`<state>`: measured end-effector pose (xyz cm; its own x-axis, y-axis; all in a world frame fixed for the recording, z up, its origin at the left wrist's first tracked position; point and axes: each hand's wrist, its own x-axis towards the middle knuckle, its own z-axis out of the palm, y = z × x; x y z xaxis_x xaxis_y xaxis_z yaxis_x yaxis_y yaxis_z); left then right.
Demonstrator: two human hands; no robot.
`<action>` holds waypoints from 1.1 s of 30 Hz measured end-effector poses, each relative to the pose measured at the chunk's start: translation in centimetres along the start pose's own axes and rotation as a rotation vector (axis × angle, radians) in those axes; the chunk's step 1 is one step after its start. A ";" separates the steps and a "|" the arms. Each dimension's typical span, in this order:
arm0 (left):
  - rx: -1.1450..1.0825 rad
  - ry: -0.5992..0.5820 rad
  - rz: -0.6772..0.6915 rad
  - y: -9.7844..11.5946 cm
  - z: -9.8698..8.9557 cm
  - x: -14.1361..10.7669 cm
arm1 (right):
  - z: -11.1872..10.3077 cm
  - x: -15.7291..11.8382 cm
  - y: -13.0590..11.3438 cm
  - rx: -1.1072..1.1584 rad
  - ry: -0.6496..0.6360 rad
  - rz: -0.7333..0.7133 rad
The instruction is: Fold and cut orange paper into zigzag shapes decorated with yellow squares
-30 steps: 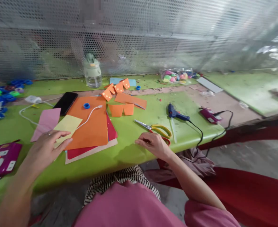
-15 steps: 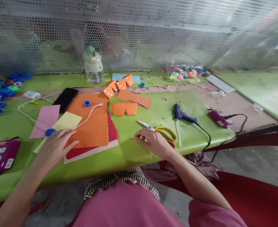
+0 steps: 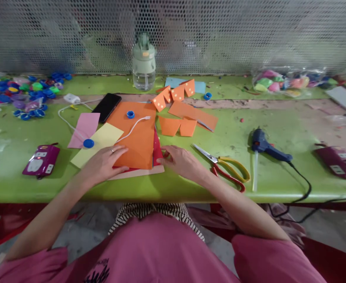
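A stack of paper lies in front of me, with an orange sheet (image 3: 134,145) on top and a red sheet (image 3: 158,151) and pale sheet (image 3: 158,169) showing beneath. My left hand (image 3: 103,163) rests on the stack's lower left side, thumb and fingers apart, over the edge of a yellow paper (image 3: 97,143). At the right edge, my right hand (image 3: 180,161) touches the red sheet with its fingers apart. A white cable (image 3: 134,129) and a blue bottle cap (image 3: 130,114) lie on the orange sheet. Another blue cap (image 3: 88,143) sits on the yellow paper.
Scissors (image 3: 220,161) and a glue gun (image 3: 267,145) lie to the right. Orange cut-outs (image 3: 177,126), a phone (image 3: 107,107) and a water bottle (image 3: 143,65) are farther back. Purple power boxes (image 3: 41,160) stand at both sides. Many caps (image 3: 28,94) are heaped at the left.
My view has turned, so the table things appear farther right. My right hand has moved left from beside the scissors to the stack's right edge. My left hand stays at the stack's left side.
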<state>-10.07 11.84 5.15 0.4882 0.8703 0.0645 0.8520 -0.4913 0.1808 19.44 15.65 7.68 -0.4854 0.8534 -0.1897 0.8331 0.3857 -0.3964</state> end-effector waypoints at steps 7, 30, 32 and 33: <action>0.193 0.035 0.056 1.5 0.8 0.7 | 0.3 0.1 -0.2 -0.079 0.165 -0.011; -0.040 0.055 -0.492 0.1 -3.2 2.0 | -0.8 2.6 -0.3 0.111 0.196 -0.118; -0.040 0.079 -0.502 0.0 -3.1 1.7 | 0.0 1.5 -0.2 0.026 0.147 -0.049; -0.041 0.071 -0.474 0.1 -2.8 1.5 | 0.4 1.1 -0.1 0.050 0.138 -0.029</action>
<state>-9.79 13.18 8.04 0.0323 0.9990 0.0322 0.9688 -0.0392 0.2446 18.70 16.38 7.21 -0.4654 0.8835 -0.0536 0.8031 0.3961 -0.4451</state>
